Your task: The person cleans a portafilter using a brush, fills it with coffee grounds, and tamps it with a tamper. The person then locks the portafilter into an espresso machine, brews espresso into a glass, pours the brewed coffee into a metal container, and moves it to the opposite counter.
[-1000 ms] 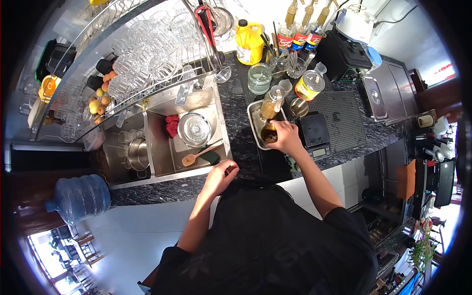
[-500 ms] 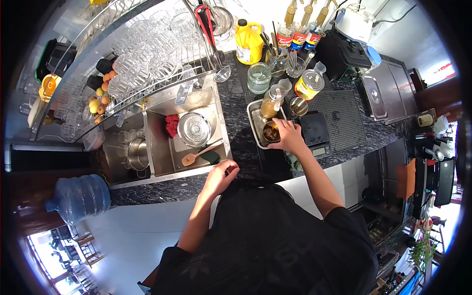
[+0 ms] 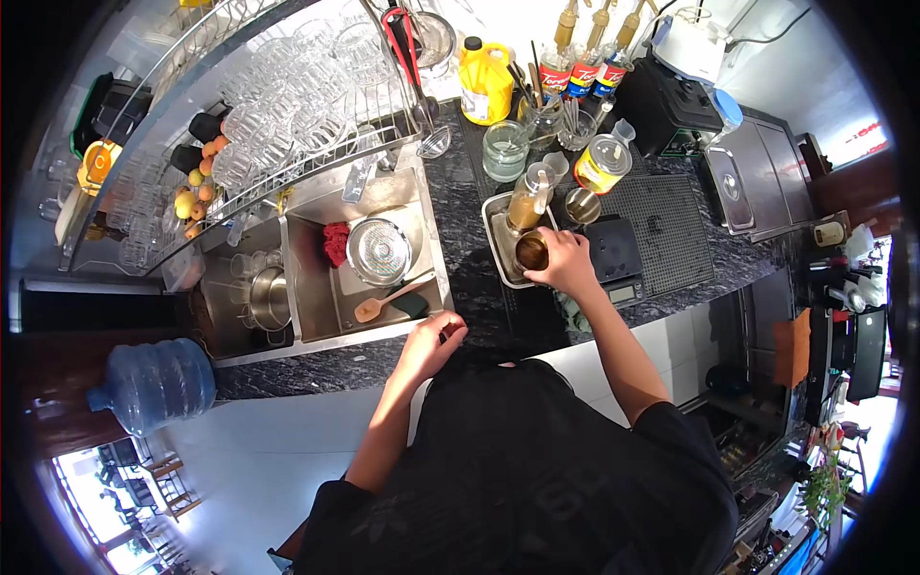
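My right hand (image 3: 563,263) is wrapped around the rim of a small cup (image 3: 530,251), brown inside. The cup is over the near part of a shallow metal tray (image 3: 495,251). Behind it in the tray stands a clear container of light-brown content (image 3: 523,209). My left hand (image 3: 436,338) rests at the sink's near right corner, its fingers loosely curled with nothing seen in them. Just right of my right hand is a black kitchen scale (image 3: 613,251). A small metal cup (image 3: 583,206) stands behind the scale.
The sink (image 3: 436,235) on the left holds a strainer (image 3: 379,252), a red cloth (image 3: 335,244) and a wooden spatula (image 3: 369,310). Behind the tray are a glass water jar (image 3: 505,151), a yellow can (image 3: 603,165), a yellow jug (image 3: 485,81) and syrup bottles (image 3: 581,79). A glass-filled rack (image 3: 287,172) overhangs the sink.
The cup in my right hand has tilted a little, showing more of its brown inside, and the hand has shifted slightly. My left hand has stayed in place.
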A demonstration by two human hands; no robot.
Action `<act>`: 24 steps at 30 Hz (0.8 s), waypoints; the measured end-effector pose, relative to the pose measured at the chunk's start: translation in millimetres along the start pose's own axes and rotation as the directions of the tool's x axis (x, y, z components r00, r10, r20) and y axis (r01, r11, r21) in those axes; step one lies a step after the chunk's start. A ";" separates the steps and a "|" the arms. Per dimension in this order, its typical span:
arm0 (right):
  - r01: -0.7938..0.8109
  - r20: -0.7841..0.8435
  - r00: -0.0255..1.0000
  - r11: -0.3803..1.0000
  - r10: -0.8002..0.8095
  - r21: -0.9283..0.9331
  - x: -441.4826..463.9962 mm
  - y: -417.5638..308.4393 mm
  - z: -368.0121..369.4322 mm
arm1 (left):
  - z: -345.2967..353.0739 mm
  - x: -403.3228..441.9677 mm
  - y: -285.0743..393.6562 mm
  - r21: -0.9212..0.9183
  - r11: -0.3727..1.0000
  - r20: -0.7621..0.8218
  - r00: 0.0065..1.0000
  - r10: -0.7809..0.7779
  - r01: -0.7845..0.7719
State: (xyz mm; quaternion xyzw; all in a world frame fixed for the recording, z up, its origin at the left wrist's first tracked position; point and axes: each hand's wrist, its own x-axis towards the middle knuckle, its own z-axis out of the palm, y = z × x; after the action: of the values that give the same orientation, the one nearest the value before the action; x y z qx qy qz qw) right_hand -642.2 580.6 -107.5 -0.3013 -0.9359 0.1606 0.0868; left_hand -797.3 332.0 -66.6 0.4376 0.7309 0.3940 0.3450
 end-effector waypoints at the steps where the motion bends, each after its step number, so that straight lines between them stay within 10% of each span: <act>1: 0.046 -0.015 0.999 0.999 -0.046 -0.001 -0.5 -0.9 -1.5 | 0.0 -0.3 -0.2 0.001 1.000 -0.003 1.000 0.011 -0.011; 24: -0.017 -0.174 0.984 0.998 0.026 0.058 -2.5 -4.8 11.5 | 0.1 -1.8 0.5 -0.012 1.000 -0.022 1.000 0.012 -0.013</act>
State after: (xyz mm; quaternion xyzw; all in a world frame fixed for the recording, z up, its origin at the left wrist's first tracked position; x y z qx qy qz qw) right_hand -645.8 572.6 -116.7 -0.3217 -0.9165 0.1608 0.1751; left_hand -796.4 330.6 -65.9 0.4358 0.7295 0.4051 0.3372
